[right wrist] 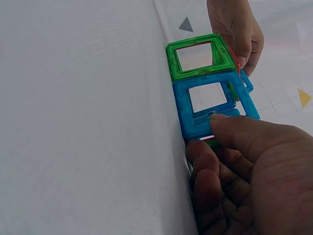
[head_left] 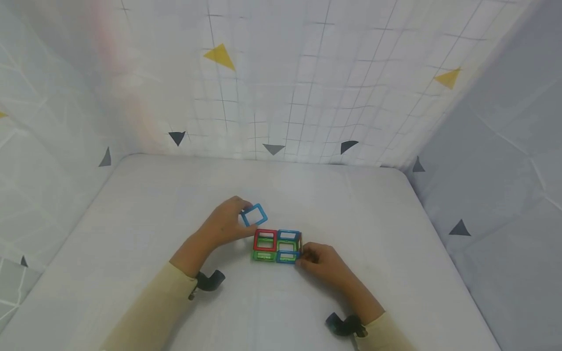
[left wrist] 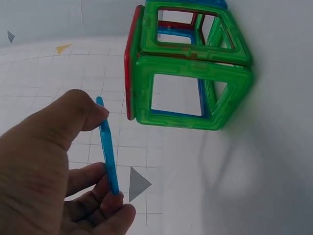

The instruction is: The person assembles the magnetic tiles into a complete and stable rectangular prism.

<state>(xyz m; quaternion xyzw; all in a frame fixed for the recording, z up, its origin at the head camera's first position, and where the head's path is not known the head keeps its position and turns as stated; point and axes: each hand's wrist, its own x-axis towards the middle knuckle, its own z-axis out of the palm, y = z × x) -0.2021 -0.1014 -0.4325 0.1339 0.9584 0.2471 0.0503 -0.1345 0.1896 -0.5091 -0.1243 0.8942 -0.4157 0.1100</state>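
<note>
My left hand [head_left: 224, 224] pinches a loose blue square plastic frame tile [head_left: 254, 215], thumb on one edge and fingertips on the opposite one. In the head view this tile sits at about 11 o'clock from the built block, just beside its red top corner; I cannot tell whether they touch there. In the left wrist view the tile [left wrist: 108, 147] shows edge-on, upright between my thumb and fingers, near the block but clearly apart from it.

The block itself is a two-cell box of translucent magnetic square frames in green, red and blue [head_left: 276, 246], standing on the white bench [head_left: 395, 234] near its middle. From above, the left cell has a red frame on top with green walls, and the right cell has a blue frame on top with a blue front. In the left wrist view its near end [left wrist: 190, 68] is a green cube-like cell with a red frame on one side.

My right hand [head_left: 322, 263] is at the block's 3 o'clock end, fingers curled against it. In the right wrist view my thumb presses on the blue frame's edge [right wrist: 210, 105] while my fingers [right wrist: 205, 161] tuck in below, so this hand grips the block's end.
</note>
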